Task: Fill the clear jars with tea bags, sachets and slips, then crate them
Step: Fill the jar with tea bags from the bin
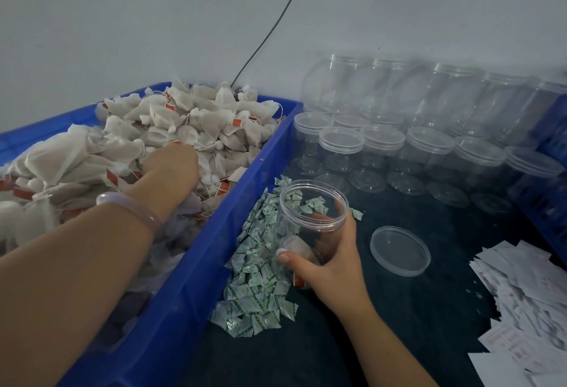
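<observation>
Clear jar [310,224] is held in your right hand [331,261], fingers wrapped round it, over the sachets [257,288] beside the blue bin [245,202]. Left hand [171,165] is buried in tea bags [190,116]; grip hidden, can't tell. Bags look tangled, so a clump could lift together and spill past the jar mouth.

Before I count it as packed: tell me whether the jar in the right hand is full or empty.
Nearly empty. The jar in the right hand shows only a tea bag or two at its bottom.
</observation>
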`<state>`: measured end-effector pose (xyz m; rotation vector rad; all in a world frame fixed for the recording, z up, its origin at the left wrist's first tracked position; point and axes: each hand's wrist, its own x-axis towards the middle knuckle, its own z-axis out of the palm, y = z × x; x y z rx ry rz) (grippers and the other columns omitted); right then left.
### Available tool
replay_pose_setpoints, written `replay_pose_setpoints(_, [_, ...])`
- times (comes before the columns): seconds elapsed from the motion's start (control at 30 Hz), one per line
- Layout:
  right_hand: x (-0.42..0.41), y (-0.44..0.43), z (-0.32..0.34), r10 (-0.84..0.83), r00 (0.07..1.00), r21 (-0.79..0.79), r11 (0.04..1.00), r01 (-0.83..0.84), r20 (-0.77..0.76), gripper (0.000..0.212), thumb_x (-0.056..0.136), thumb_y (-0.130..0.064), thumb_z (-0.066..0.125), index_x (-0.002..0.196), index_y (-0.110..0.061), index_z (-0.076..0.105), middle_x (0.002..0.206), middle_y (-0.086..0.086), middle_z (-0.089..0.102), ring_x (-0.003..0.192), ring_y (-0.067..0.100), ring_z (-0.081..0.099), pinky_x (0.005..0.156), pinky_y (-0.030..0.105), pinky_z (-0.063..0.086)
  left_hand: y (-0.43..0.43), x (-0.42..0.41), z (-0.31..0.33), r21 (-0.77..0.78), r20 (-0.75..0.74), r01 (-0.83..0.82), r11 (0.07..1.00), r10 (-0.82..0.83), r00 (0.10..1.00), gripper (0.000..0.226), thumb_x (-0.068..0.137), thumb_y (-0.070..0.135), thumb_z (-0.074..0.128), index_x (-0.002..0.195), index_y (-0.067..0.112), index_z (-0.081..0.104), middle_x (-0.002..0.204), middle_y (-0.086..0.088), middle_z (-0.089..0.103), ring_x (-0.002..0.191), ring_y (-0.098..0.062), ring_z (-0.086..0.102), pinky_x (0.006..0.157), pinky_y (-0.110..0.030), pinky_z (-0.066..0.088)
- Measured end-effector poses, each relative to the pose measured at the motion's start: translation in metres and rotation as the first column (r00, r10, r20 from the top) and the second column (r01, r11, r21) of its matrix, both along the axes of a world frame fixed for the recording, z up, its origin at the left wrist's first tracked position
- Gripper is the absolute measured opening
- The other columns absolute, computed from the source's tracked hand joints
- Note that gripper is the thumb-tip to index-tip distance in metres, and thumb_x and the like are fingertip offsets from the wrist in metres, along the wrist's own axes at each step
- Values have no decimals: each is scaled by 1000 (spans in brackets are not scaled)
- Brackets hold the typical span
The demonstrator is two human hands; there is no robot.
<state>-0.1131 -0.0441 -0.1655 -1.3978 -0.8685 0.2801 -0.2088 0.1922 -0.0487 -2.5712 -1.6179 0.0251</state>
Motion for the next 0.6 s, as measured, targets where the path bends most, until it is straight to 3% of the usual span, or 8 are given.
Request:
replay_pose_setpoints(0.13, [0, 0, 0, -3, 1000, -5, 1000, 3, 0, 104, 57, -35, 93, 142, -37, 33, 134, -14, 58, 126, 10, 56, 104, 41, 48, 0, 1, 6, 63, 47, 66, 996, -69, 997, 14, 89, 2, 58, 103, 0, 60, 78, -11, 52, 84, -30, 57, 65, -34, 44])
replay_pose_setpoints(0.2, [0, 0, 1, -1, 1000, -7, 1000, 1, 5, 105, 58, -34, 93, 143, -36, 33, 135, -14, 57, 126, 10, 55, 103, 39, 48, 1, 2, 8, 136, 135, 111, 984, -129, 982, 16, 90, -1, 54, 103, 2, 63, 89, -15, 60, 87, -31, 59, 68, -37, 49])
replay_pose_setpoints(0.27, [0, 0, 1, 1, 1000, -9, 1000, -1, 6, 105, 58, -33, 93, 144, -35, 32, 136, -13, 57, 126, 10, 55, 104, 39, 48, 3, 0, 10, 209, 322, 142, 967, -206, 924, 26, 92, 0, 52, 112, 8, 66, 107, -16, 64, 96, -35, 60, 72, -40, 49])
replay_pose_setpoints(0.37, [0, 0, 0, 8, 1000, -8, 1000, -8, -2, 105, 59, -31, 93, 144, -35, 32, 136, -11, 57, 127, 11, 55, 104, 41, 48, 3, -2, 16, 194, 696, 218, 956, -291, 656, 29, 95, 8, 55, 121, 14, 65, 107, -8, 67, 97, -26, 61, 79, -34, 47])
replay_pose_setpoints(0.43, [1, 1, 0, 7, 1000, -5, 1000, -7, 0, 105, 59, -31, 93, 144, -33, 32, 137, -10, 57, 128, 12, 54, 105, 43, 47, -1, 0, 21, 26, 898, 332, 943, -168, 406, 28, 94, 10, 57, 121, 15, 63, 96, 1, 66, 85, -13, 62, 77, -26, 48])
replay_pose_setpoints(0.5, [1, 1, 0, 7, 1000, -1, 1000, -7, -3, 105, 59, -31, 93, 144, -32, 32, 137, -9, 56, 128, 13, 54, 106, 45, 46, -5, 0, 25, -60, 978, 443, 894, -37, 206, 25, 95, 6, 53, 116, 17, 59, 91, 2, 64, 77, -10, 66, 77, -28, 54])
replay_pose_setpoints(0.53, [1, 1, 0, 7, 1000, -1, 1000, -7, -4, 105, 59, -32, 93, 144, -33, 32, 138, -10, 56, 129, 13, 54, 106, 44, 46, -5, 0, 27, -40, 985, 443, 895, -41, 170, 25, 96, 5, 50, 114, 21, 57, 92, 0, 63, 72, -11, 66, 75, -31, 56])
replay_pose_setpoints(0.6, [0, 1, 0, 0, 1000, -6, 1000, 0, 3, 105, 59, -35, 93, 144, -37, 31, 138, -13, 55, 129, 11, 53, 106, 40, 46, -5, -1, 30, 41, 973, 401, 915, -127, 191, 27, 96, 6, 47, 113, 25, 56, 96, 1, 60, 58, -6, 63, 64, -28, 53])
